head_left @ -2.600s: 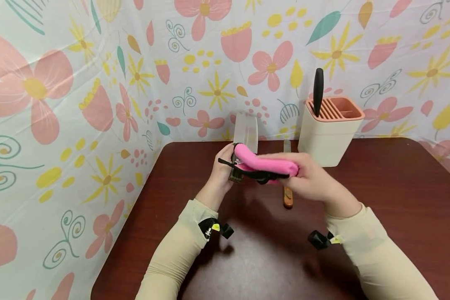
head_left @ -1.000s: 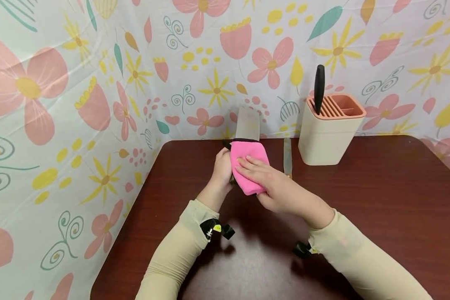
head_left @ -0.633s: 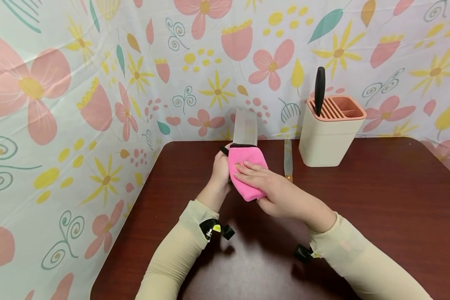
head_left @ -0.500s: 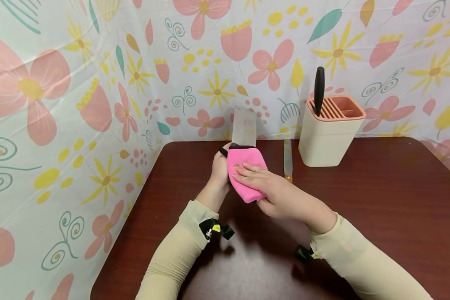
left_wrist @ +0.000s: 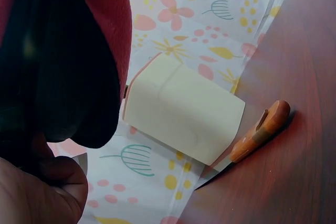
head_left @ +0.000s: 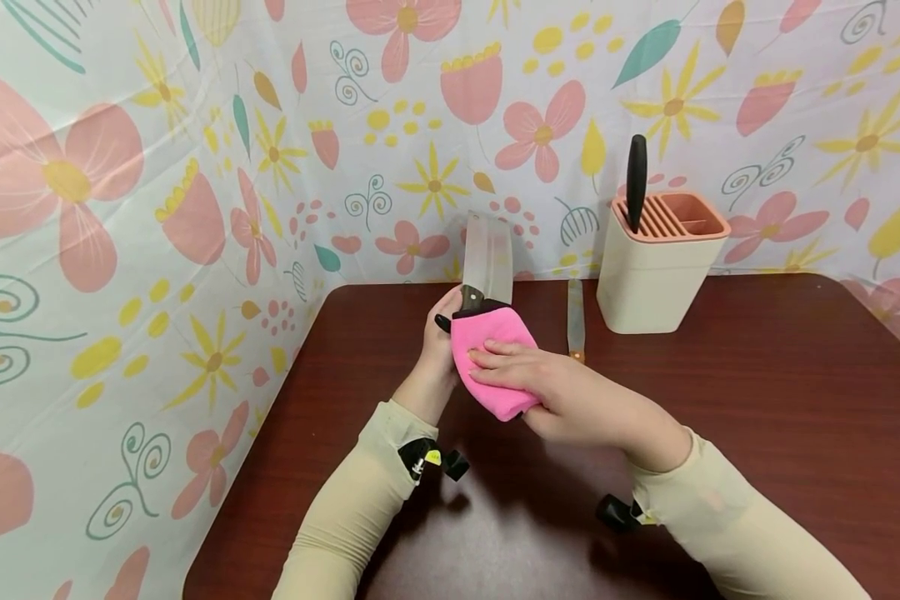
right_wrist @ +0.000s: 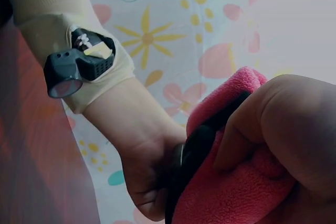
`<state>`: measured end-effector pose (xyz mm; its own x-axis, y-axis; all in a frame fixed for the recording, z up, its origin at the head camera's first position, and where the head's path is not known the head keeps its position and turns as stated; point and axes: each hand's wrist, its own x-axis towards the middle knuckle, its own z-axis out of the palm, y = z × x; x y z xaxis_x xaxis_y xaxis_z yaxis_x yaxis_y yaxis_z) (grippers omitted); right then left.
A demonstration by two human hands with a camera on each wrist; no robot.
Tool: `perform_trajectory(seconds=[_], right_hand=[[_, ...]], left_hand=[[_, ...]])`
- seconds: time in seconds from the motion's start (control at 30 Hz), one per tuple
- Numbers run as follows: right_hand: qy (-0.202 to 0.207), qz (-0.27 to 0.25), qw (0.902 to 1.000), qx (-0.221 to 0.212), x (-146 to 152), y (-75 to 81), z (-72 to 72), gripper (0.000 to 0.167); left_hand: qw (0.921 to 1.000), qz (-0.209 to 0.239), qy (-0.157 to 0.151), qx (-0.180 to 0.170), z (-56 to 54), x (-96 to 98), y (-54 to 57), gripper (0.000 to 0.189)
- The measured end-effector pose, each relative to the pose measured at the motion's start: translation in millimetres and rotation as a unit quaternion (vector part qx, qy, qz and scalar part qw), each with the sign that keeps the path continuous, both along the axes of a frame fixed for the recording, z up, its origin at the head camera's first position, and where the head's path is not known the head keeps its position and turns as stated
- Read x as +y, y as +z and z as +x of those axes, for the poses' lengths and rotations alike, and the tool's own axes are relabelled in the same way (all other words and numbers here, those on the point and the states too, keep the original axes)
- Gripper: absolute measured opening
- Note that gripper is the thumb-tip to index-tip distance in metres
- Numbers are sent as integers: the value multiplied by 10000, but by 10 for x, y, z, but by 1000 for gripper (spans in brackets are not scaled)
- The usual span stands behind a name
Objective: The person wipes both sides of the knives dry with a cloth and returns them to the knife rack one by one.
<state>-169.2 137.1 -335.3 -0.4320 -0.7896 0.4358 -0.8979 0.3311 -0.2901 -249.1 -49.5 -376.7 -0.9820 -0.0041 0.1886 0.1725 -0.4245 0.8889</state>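
My left hand (head_left: 438, 346) grips the dark handle of a cleaver (head_left: 487, 254), whose broad blade points up and away toward the wall. A pink fleecy cloth with black edging (head_left: 483, 327) covers much of the handle. Across the cloth lie the spread fingers of my right hand (head_left: 566, 387), the thumb side tucked underneath. From the right wrist camera, the right hand (right_wrist: 294, 124) pinches the folded cloth (right_wrist: 231, 198), with the left hand (right_wrist: 152, 166) just behind it. In the left wrist view the cloth's dark underside hides most of the cleaver.
A knife with an orange-brown handle (left_wrist: 262, 132) lies on the dark red table (head_left: 757, 383). Behind it, right of the hands, stands a cream knife block (head_left: 652, 287) with an orange slotted top and a black-handled knife (head_left: 637, 183). A flowered sheet (head_left: 420, 125) hangs behind.
The right hand has turned the folded cloth from edge-on to flat over the cleaver's handle, then drawn it slightly down toward me, uncovering the handle's top. The left hand keeps its grip.
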Motion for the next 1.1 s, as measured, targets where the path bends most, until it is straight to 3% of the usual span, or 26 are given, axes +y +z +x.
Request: perform_trajectory(seconds=[0.23,0.37,0.57,0.73,0.93,1.1], right_hand=[[37,136,9996,-232,18,28,37,64],[92,41,9983,-571,64,48,31,62],[415,-589,9925,-992,185,63,-39,63],[529,-1272,9826,-1241,307,87,-129,69],[62,-2060,9679,-1437,443,137,-246,65],[-963,-2872,9413,-1489,463,144,-318,56]], left_hand=[[9982,-192,250,-507,-14,-9,30,46],[9982,-186,162,-553,-10,-4,46,46],[9980,-8,-141,-614,-7,12,34,44],[9968,375,-329,-618,-20,46,8,24],[9959,42,-629,-647,-4,68,-27,28],[9925,-328,-753,-906,35,86,-20,35]])
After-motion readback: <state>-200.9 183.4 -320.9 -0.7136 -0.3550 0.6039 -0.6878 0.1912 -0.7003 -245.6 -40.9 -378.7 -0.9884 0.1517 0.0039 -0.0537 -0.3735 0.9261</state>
